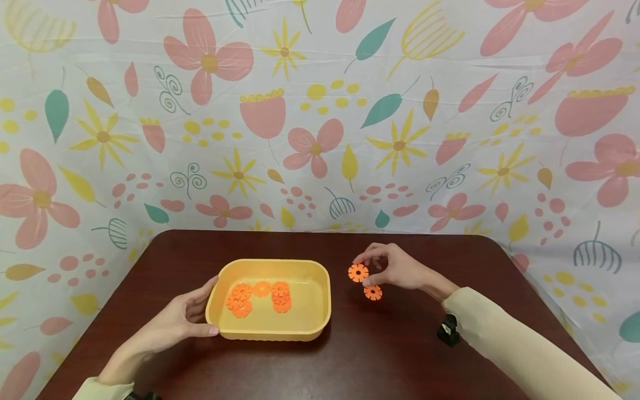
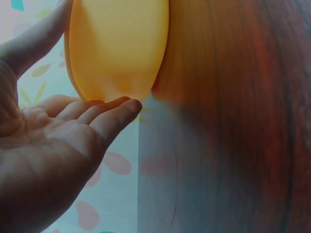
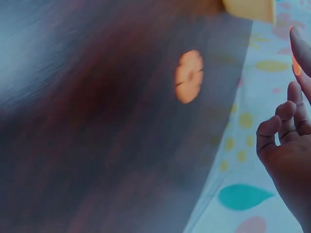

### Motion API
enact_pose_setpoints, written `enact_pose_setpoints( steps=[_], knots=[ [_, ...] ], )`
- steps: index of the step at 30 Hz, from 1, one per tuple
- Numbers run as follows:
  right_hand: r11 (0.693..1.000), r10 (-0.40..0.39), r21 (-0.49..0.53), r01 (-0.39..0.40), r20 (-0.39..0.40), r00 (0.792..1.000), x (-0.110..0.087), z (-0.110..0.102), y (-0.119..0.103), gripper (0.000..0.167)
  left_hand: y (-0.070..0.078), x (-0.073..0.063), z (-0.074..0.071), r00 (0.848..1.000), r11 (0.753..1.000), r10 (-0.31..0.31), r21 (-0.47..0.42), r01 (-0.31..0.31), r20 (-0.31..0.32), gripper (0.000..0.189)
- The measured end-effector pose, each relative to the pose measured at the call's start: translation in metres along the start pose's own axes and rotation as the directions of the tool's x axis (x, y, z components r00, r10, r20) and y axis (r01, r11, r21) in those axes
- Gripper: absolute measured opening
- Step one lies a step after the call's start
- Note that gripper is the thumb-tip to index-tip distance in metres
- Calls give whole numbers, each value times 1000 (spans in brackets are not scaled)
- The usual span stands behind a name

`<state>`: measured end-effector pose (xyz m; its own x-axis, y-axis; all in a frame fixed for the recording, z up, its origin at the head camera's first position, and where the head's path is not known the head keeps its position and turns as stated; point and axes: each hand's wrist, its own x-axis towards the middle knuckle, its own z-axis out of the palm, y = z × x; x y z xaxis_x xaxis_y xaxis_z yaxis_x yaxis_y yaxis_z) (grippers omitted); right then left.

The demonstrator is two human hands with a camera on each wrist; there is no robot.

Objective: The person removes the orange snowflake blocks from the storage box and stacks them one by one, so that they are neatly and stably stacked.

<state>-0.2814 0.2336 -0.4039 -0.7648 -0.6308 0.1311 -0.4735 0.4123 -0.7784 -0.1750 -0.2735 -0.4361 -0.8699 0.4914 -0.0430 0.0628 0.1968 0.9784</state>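
A yellow plastic tub (image 1: 275, 336) stands on the table, with several orange notched flower-shaped discs (image 1: 242, 308) lying inside. My left hand (image 1: 177, 319) grips its left end, thumb at the near corner and fingers along the side. In the left wrist view, the fingers (image 2: 109, 119) touch the tub's yellow wall (image 2: 119, 43). To the right of the tub, my right hand (image 1: 392, 266) pinches an orange notched disc (image 1: 358, 273) between thumb and fingertip, above the table. Below that hand is another orange notched disc (image 1: 373, 292), which in the right wrist view lies apart from the fingers (image 3: 294, 104).
The dark brown wooden table (image 1: 270, 372) has rounded far corners. Behind it hangs a white cloth (image 1: 320, 194) printed with flowers and leaves. A small black device (image 1: 448, 330) is strapped at the right sleeve.
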Motion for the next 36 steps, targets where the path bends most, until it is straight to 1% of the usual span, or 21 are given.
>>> enact_pose_setpoints(
  steps=[3,8,17,26,36],
  knots=[
    [1000,24,-3,-24,-15,1000,-12,-3,11,39,0,0,0,1000,1000,-4,-6,4,1,102],
    [1000,31,0,-31,-28,999,-27,-5,25,38,1,0,0,1000,1000,-9,-6,9,-6,102],
    [999,44,-2,-44,-26,999,-41,-2,40,36,0,-1,0,1000,1000,-4,-14,4,0,101],
    [998,66,10,-66,-18,998,-43,3,52,39,0,0,0,1000,1000,3,0,-3,-3,101],
    [996,67,-59,-67,-11,998,-40,9,57,40,1,0,0,1000,1000,-1,10,1,-7,101]
  ],
)
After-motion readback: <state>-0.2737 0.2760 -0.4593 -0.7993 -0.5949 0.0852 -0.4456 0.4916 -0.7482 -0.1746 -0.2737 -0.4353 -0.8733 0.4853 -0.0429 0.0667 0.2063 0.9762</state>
